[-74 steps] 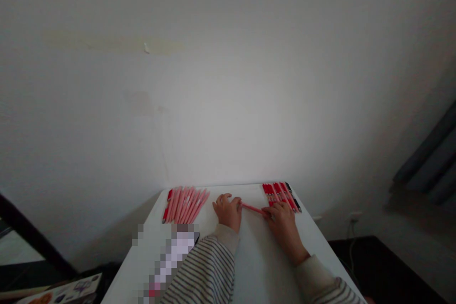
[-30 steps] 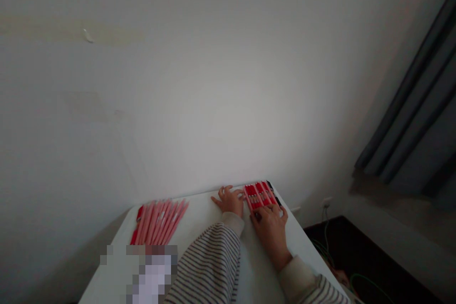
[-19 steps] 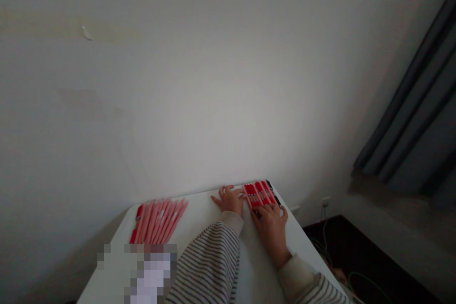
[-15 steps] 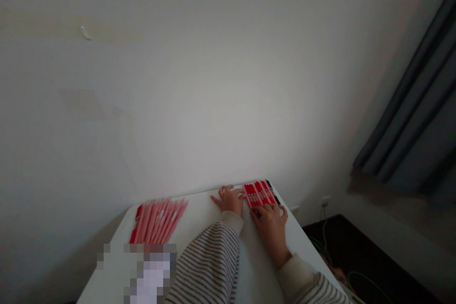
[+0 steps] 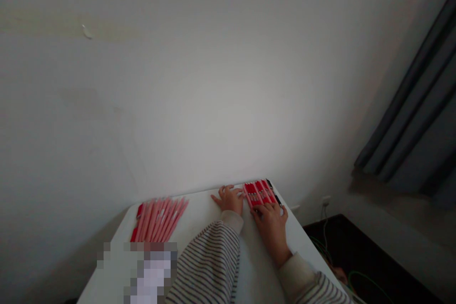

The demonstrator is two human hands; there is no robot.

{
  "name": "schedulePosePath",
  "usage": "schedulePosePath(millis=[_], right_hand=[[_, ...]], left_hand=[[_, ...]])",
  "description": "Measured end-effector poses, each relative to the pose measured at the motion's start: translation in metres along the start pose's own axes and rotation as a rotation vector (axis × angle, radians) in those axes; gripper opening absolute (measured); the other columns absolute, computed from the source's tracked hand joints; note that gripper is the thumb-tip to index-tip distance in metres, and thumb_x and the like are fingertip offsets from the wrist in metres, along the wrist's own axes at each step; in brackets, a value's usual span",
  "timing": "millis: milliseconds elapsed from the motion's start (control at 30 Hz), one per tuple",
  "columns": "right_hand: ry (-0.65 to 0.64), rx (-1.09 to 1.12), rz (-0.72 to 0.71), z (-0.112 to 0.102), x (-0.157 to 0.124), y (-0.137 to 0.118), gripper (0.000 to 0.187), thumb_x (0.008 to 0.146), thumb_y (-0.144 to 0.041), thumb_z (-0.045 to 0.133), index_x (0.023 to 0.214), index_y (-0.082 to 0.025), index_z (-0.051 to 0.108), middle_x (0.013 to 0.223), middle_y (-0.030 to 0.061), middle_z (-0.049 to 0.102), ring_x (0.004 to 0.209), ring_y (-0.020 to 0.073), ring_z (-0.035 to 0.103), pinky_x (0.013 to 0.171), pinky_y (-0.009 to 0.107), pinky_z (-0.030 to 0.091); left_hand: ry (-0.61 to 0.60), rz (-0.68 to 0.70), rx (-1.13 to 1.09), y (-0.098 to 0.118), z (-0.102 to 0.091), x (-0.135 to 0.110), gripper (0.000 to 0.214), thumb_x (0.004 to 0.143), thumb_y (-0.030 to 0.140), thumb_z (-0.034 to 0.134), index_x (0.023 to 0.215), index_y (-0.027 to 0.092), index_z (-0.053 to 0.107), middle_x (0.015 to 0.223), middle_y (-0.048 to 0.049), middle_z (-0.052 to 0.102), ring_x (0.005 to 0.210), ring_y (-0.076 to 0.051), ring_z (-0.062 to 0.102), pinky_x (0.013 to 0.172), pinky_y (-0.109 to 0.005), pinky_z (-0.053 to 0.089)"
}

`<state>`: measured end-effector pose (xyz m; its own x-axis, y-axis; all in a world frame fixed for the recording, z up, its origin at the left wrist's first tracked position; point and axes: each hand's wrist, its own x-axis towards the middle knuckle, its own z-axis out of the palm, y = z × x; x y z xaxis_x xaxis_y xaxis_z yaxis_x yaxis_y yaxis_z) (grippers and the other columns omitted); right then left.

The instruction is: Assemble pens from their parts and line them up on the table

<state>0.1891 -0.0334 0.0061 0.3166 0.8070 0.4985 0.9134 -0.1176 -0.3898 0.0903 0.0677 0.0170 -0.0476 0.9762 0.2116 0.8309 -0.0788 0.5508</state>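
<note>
A row of slim red-and-pink pieces, perhaps pens, lies side by side at the table's far right corner, with black parts along its right side. At the row's left side is my left hand, fingers spread and fingertips touching or very near the outermost piece. My right hand rests palm down at the near end of the row, its fingers apart along that edge and hiding part of it. Neither hand has a piece lifted. A fanned group of similar long pink pieces lies on the left of the table, over some red ones.
The white table stands against a pale wall. A blurred-out patch covers something at the near left. To the right are a dark curtain, a wall socket and a green cable by the floor.
Almost nothing differs. Both hands stay in place at the row, and the view has shifted very slightly.
</note>
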Motion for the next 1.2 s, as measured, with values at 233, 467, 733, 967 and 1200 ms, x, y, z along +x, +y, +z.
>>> schedulePosePath(millis=[233,467,733,967,1200], right_hand=[[0.021,0.011,-0.020,0.004,-0.002,0.000,0.022,0.090,-0.034,0.049,0.089,-0.028,0.071,0.093,0.0047,0.071,0.101,0.0256,0.056,0.103,0.050,0.021],[0.057,0.027,-0.088,0.007,0.000,-0.007,0.024,0.090,-0.030,0.048,0.090,-0.026,0.071,0.094,0.0058,0.071,0.099,0.0254,0.057,0.104,0.050,0.021],[-0.133,0.202,-0.383,0.009,0.017,-0.042,0.027,0.088,-0.017,0.048,0.103,-0.024,0.069,0.100,0.0056,0.068,0.101,0.0218,0.055,0.094,0.037,0.039],[-0.234,0.223,-0.466,0.018,0.010,-0.066,0.034,0.087,-0.010,0.044,0.106,-0.021,0.070,0.113,0.0055,0.068,0.107,0.0193,0.056,0.095,0.032,0.044],[-0.249,0.181,-0.491,0.026,0.000,-0.060,0.033,0.089,-0.014,0.044,0.109,-0.023,0.069,0.114,0.0038,0.068,0.108,0.0174,0.057,0.093,0.029,0.046]], left_hand=[[0.011,0.004,0.019,-0.008,-0.008,-0.009,0.019,0.079,0.033,0.062,0.094,0.034,0.072,0.120,-0.0009,0.064,0.124,-0.028,0.043,0.113,-0.064,0.013],[0.025,-0.003,0.071,-0.029,-0.031,-0.032,0.022,0.081,0.033,0.058,0.098,0.032,0.071,0.121,-0.0009,0.064,0.119,-0.024,0.048,0.113,-0.056,0.021],[-0.005,0.055,0.251,-0.061,-0.067,-0.050,0.035,0.088,0.035,0.045,0.119,0.030,0.060,0.134,-0.0035,0.057,0.127,-0.025,0.044,0.109,-0.054,0.030],[-0.009,0.004,0.295,-0.080,-0.085,-0.067,0.037,0.089,0.035,0.042,0.121,0.033,0.059,0.137,-0.0012,0.056,0.129,-0.026,0.042,0.110,-0.052,0.030],[0.001,0.023,0.274,-0.088,-0.082,-0.071,0.038,0.089,0.036,0.042,0.123,0.032,0.059,0.138,-0.0007,0.055,0.130,-0.026,0.042,0.111,-0.052,0.030]])
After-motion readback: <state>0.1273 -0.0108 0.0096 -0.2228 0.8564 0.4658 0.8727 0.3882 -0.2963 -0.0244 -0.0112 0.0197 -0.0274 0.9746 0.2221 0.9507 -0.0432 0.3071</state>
